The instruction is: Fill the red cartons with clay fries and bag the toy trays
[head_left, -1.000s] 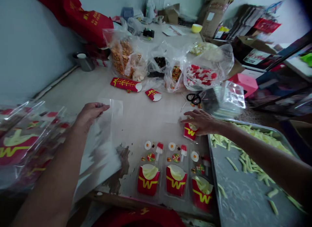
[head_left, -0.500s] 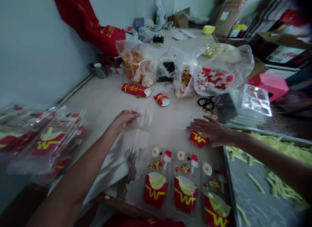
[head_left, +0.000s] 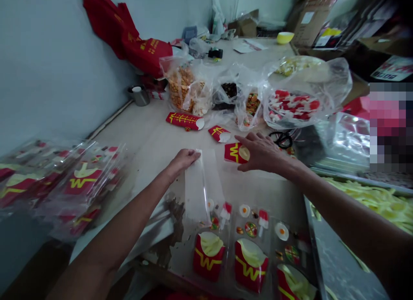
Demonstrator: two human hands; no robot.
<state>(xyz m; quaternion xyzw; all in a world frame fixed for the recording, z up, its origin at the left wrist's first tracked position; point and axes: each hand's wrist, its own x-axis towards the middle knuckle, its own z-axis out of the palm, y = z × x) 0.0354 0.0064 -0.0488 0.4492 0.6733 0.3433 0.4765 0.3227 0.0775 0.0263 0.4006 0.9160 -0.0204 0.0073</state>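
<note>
My left hand [head_left: 184, 161] is closed in a pinch on the top edge of a clear plastic bag [head_left: 196, 188], which hangs over the table and partly covers a filled pack. My right hand [head_left: 263, 153] has its thumb and fingers around a small red fries carton [head_left: 232, 153] with a yellow zigzag mark; its white end lies by the palm. Just beyond lies another red carton [head_left: 218, 133]. Along the near edge sit clear packs, each with a fries carton [head_left: 251, 265] and small toy foods such as a fried egg [head_left: 244, 211] and a red-and-white popsicle [head_left: 263, 220].
Finished packs [head_left: 82, 179] are piled at the left. Bags of small pieces [head_left: 293, 104] stand across the back, near black scissors [head_left: 281, 139]. A metal tray [head_left: 335, 244] of yellow fry pieces borders the right side. A metal cup [head_left: 139, 96] stands by the wall.
My right hand has carried the red carton left and away from me, turning it sideways. My left hand has moved right, and the bag now hangs over the nearest left pack.
</note>
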